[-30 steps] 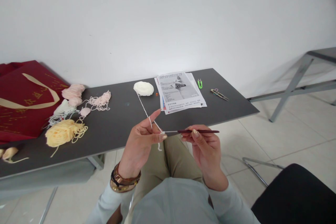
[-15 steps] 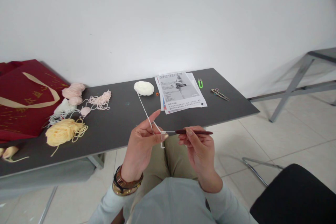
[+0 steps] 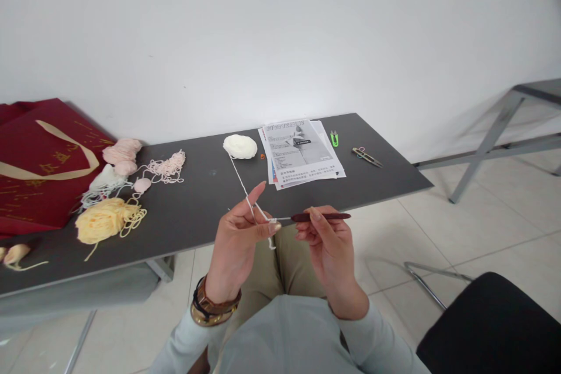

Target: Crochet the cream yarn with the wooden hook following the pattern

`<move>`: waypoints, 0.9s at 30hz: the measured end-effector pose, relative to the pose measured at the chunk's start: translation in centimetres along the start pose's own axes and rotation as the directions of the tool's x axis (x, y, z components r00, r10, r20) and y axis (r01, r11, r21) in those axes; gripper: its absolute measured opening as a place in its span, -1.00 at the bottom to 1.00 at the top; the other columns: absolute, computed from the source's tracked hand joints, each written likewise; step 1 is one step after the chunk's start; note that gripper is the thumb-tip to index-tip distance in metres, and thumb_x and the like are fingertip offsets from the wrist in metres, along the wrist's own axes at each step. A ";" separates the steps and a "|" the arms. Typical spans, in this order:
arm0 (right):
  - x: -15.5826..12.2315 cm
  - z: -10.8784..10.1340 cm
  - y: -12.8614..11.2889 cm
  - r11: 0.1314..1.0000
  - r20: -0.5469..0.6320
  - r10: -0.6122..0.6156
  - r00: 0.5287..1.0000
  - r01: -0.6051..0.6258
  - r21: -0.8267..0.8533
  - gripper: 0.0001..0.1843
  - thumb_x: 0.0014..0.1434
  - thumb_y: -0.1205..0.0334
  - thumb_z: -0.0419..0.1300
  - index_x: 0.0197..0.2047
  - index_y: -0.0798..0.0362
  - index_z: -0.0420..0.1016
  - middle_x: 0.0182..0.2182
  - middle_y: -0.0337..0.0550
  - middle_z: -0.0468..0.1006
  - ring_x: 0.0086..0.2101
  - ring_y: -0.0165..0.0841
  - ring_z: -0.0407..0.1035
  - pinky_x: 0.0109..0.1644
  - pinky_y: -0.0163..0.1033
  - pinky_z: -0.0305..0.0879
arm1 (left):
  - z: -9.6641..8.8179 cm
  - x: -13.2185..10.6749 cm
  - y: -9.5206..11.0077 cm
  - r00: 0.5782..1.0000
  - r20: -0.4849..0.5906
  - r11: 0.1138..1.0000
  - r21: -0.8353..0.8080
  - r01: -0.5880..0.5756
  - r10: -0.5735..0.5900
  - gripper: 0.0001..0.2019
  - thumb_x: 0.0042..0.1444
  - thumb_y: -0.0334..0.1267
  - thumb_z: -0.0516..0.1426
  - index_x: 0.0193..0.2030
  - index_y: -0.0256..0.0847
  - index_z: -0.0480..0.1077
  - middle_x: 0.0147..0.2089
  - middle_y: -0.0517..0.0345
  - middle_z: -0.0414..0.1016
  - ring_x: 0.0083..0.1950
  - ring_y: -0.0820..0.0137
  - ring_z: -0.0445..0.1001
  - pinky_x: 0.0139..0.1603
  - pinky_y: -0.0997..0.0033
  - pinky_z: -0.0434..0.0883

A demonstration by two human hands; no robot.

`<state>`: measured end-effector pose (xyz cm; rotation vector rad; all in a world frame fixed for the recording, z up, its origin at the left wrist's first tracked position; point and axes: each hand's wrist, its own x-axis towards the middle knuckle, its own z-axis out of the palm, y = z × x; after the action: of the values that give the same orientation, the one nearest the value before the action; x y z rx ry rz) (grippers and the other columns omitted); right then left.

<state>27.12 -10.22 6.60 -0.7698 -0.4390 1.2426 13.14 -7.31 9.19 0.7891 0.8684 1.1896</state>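
Dark maroon, the crochet hook point(image 3: 321, 217) lies pinched between the thumb and fingers of our right hand point(image 3: 326, 245), closed round the handle. Its long axis runs nearly level, side to side, handle end pointing to our right and the thin metal tip pointing left toward our left hand point(image 3: 239, 236). That hand pinches the white yarn strand point(image 3: 239, 178) between thumb and fingers just where the hook tip meets it, with the forefinger raised and the strand passing over it; a short tail hangs below the pinch. Both hands sit just in front of the near edge of the dark table point(image 3: 201, 210), above our lap.

From the pinch, the strand climbs across the table to the cream yarn ball point(image 3: 239, 146), which rests toward the far edge. Just right of that ball lie printed sheets point(image 3: 302, 153), then green snips point(image 3: 333, 139) and small scissors point(image 3: 366, 157) farther right. Well left of the ball sit pink yarn point(image 3: 166, 168), yellow yarn point(image 3: 103, 221) and a red bag point(image 3: 37, 166).
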 end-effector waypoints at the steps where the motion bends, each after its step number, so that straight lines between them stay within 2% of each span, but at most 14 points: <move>1: 0.0 0.0 0.0 1.000 0.002 0.016 1.000 -0.016 0.012 -0.84 0.00 0.20 0.36 -0.38 0.10 0.53 -0.58 -0.21 0.62 -0.63 -0.49 0.47 -0.54 -0.49 0.45 | 0.1 0.0 0.0 1.000 0.000 1.000 -0.003 -0.010 0.010 -0.36 -0.19 -0.51 0.33 0.11 -0.09 0.42 -0.53 0.30 0.47 -0.43 0.54 0.40 -0.30 0.56 0.36; 6: 0.2 0.2 0.0 0.995 0.002 0.090 0.996 -0.090 0.051 -0.84 0.01 0.19 0.36 -0.40 0.10 0.53 -0.60 -0.23 0.61 -0.65 -0.51 0.44 -0.53 -0.49 0.44 | 0.1 0.1 -0.3 0.999 -0.001 0.999 -0.009 -0.049 0.049 -0.43 -0.20 -0.52 0.34 0.03 -0.08 0.49 -0.53 0.31 0.46 -0.43 0.56 0.40 -0.31 0.58 0.37; 12: 0.0 0.4 0.0 0.997 -0.007 0.067 0.998 -0.067 0.037 -0.86 0.03 0.21 0.34 -0.38 0.11 0.53 -0.58 -0.20 0.62 -0.63 -0.50 0.46 -0.51 -0.47 0.46 | 0.1 0.2 -0.7 0.998 -0.031 0.998 -0.034 -0.049 0.048 -0.51 -0.24 -0.51 0.35 -0.07 -0.13 0.54 -0.53 0.31 0.46 -0.41 0.58 0.41 -0.28 0.60 0.39; 27: -0.2 -0.3 -0.4 0.998 0.028 -0.058 0.998 0.058 0.020 -0.87 0.02 0.24 0.35 -0.34 0.10 0.54 -0.53 -0.16 0.64 -0.58 -0.45 0.51 -0.48 -0.45 0.46 | 0.4 0.0 -0.4 0.999 -0.031 0.995 -0.095 -0.043 0.040 -0.40 -0.21 -0.53 0.33 0.05 -0.12 0.47 -0.57 0.35 0.39 -0.45 0.60 0.37 -0.32 0.61 0.37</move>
<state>27.55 -10.55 6.70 -0.7193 -0.4689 1.2030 13.66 -7.46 9.08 0.7164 0.8164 1.2726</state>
